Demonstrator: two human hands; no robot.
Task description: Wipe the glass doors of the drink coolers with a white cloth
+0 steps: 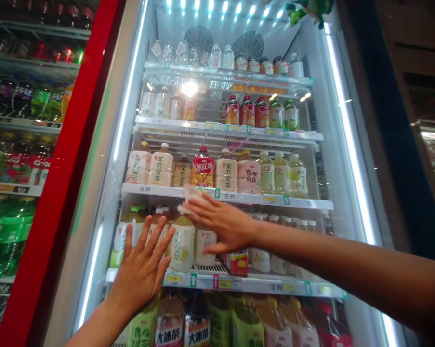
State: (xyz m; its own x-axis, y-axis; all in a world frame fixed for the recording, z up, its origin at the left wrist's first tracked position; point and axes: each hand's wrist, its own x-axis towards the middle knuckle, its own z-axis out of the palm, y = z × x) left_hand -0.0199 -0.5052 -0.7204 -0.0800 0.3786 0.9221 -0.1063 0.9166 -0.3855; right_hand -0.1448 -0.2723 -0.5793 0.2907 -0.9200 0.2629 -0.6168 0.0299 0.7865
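My left hand (pixel 145 265) is raised with its fingers spread in front of the glass door (pixel 189 89) of a drinks fridge, and the palm seems to rest on the glass. Reaching in from the right, my right hand (pixel 229 224) presses a crumpled white cloth or tissue (pixel 192 195) against the same door. The cloth shows beyond the fingertips and is slightly blurred. Behind the glass, near that hand, stand a red-labelled bottle (pixel 203 168) and a white-labelled bottle (pixel 226 172). Part of the lower shelf is hidden by both hands.
Lit shelves of bottles fill the fridge, including a price-tagged shelf edge (pixel 239 284). To the left, a red frame (pixel 58 193) borders another fridge with green bottles (pixel 13 236). Green leaves (pixel 307 12) hang at the top right.
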